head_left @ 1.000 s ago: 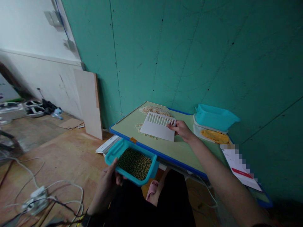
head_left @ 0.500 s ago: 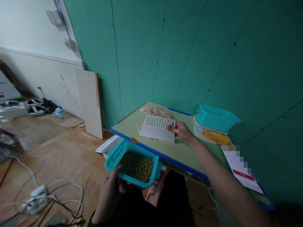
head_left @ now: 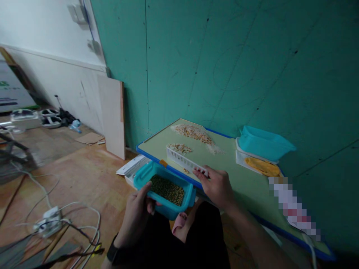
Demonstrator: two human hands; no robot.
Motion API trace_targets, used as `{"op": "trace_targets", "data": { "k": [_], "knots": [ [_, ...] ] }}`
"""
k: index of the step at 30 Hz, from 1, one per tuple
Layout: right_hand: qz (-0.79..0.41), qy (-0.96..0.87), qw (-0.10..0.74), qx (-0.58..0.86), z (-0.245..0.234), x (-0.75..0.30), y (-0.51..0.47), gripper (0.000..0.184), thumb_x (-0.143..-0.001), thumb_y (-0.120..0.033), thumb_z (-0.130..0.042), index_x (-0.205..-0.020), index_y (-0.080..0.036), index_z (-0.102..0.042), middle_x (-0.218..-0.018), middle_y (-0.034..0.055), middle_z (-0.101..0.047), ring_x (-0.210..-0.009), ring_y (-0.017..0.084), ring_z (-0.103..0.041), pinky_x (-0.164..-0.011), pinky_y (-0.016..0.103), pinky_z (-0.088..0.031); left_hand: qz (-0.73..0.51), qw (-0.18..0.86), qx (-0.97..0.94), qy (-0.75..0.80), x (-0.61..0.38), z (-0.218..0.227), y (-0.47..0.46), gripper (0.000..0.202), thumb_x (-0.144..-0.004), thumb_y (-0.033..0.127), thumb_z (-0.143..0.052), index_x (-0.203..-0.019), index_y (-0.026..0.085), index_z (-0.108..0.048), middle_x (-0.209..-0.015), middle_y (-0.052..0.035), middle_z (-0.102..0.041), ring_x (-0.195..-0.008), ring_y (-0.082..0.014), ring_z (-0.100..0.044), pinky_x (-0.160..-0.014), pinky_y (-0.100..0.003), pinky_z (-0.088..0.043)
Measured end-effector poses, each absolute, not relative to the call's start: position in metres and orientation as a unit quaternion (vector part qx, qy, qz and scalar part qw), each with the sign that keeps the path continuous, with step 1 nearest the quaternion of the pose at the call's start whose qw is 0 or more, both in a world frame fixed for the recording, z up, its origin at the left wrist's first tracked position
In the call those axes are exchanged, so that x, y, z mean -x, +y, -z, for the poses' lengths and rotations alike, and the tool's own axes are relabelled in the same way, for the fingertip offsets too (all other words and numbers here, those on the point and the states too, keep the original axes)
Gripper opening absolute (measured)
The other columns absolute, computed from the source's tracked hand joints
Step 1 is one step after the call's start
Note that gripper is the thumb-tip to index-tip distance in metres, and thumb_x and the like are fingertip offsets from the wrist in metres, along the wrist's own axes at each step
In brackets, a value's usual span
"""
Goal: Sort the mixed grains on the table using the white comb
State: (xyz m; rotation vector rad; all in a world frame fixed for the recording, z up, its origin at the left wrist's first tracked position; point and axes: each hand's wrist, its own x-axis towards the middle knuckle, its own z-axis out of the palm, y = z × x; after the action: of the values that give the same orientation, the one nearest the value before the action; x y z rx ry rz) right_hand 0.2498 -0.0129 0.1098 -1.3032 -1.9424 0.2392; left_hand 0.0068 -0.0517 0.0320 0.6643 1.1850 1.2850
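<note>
My left hand [head_left: 136, 211] is closed on the near side of a teal plastic container [head_left: 142, 172], thumb over its rim. Dark green and yellowish beans [head_left: 167, 189] lie inside it. The container sits just below the table's front edge. In my right hand [head_left: 220, 189] is a white slotted scraper [head_left: 182, 161], gripped at its right end and tilted steeply on the tabletop [head_left: 221, 170]. Beyond the scraper lies a small heap of pale yellow beans [head_left: 181, 148]. A few loose beans [head_left: 186, 170] rest between it and the blue edge. Farther back spreads a larger bean-and-grain pile [head_left: 195, 133].
At the table's right stand a light blue basin [head_left: 262, 144] and a yellow cloth-like item [head_left: 262, 167] in a white tray. A green wall [head_left: 179, 74] rises behind. Cables and a power strip [head_left: 50, 222] lie on the floor at left.
The scraper has come nearer the table's front edge and tipped up from a flatter pose, uncovering the small heap. My left hand still holds the container. The camera view has shifted slightly.
</note>
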Motion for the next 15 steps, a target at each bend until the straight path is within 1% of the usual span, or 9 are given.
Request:
{"op": "trace_targets", "data": {
  "k": [3, 6, 8, 11, 13, 15],
  "knots": [
    [-0.062, -0.800, 0.367, 0.471, -0.105, -0.232, -0.029, 0.027, -0.100, -0.037, -0.055, -0.098, -0.025, -0.079, -0.084, 0.0102, -0.080, -0.072, 0.022, -0.075, -0.069, 0.030, -0.052, -0.567, 0.591, -0.286, 0.498, -0.007, -0.029, -0.049, 0.063, -0.082, 0.060, -0.068, -0.033, 0.024, -0.052, -0.033, -0.0013, -0.049, -0.038, -0.0119, -0.045, -0.046, -0.025, -0.037],
    [-0.060, -0.813, 0.366, 0.449, -0.103, -0.222, -0.032, 0.027, -0.101, -0.034, -0.054, -0.101, -0.024, -0.079, -0.086, 0.0105, -0.081, -0.074, 0.023, -0.076, -0.070, 0.030, -0.053, -0.570, 0.595, -0.280, 0.493, -0.008, -0.028, -0.049, 0.062, -0.082, 0.059, -0.069, -0.034, 0.023, -0.053, -0.033, -0.0009, -0.050, -0.036, -0.0105, -0.042, -0.045, -0.024, -0.035],
    [-0.059, -0.803, 0.379, 0.456, -0.105, -0.220, -0.027, 0.028, -0.100, -0.037, -0.055, -0.100, -0.024, -0.079, -0.085, 0.0110, -0.081, -0.073, 0.023, -0.075, -0.069, 0.031, -0.052, -0.573, 0.591, -0.276, 0.497, -0.008, -0.028, -0.049, 0.062, -0.082, 0.059, -0.069, -0.034, 0.023, -0.054, -0.033, -0.0010, -0.051, -0.036, -0.0113, -0.045, -0.044, -0.024, -0.034],
    [-0.059, -0.765, 0.409, 0.494, -0.114, -0.223, -0.005, 0.030, -0.099, -0.044, -0.058, -0.095, -0.023, -0.078, -0.081, 0.0110, -0.079, -0.069, 0.023, -0.072, -0.067, 0.031, -0.050, -0.574, 0.573, -0.283, 0.511, -0.008, -0.028, -0.051, 0.064, -0.085, 0.055, -0.065, -0.031, 0.024, -0.053, -0.032, -0.0027, -0.050, -0.038, -0.0139, -0.051, -0.045, -0.025, -0.037],
    [-0.066, -0.743, 0.424, 0.514, -0.121, -0.227, 0.019, 0.032, -0.097, -0.047, -0.060, -0.089, -0.022, -0.077, -0.077, 0.0098, -0.078, -0.064, 0.022, -0.069, -0.064, 0.030, -0.048, -0.569, 0.559, -0.297, 0.526, -0.007, -0.029, -0.053, 0.065, -0.086, 0.053, -0.062, -0.030, 0.024, -0.053, -0.033, -0.0041, -0.052, -0.037, -0.0133, -0.049, -0.046, -0.025, -0.039],
    [-0.069, -0.731, 0.432, 0.523, -0.126, -0.230, 0.046, 0.033, -0.093, -0.049, -0.063, -0.081, -0.021, -0.075, -0.072, 0.0081, -0.076, -0.062, 0.021, -0.066, -0.062, 0.029, -0.046, -0.563, 0.548, -0.304, 0.539, -0.004, -0.030, -0.054, 0.066, -0.086, 0.055, -0.061, -0.029, 0.023, -0.052, -0.034, -0.0053, -0.054, -0.035, -0.0124, -0.047, -0.044, -0.025, -0.038]
  ]
}}
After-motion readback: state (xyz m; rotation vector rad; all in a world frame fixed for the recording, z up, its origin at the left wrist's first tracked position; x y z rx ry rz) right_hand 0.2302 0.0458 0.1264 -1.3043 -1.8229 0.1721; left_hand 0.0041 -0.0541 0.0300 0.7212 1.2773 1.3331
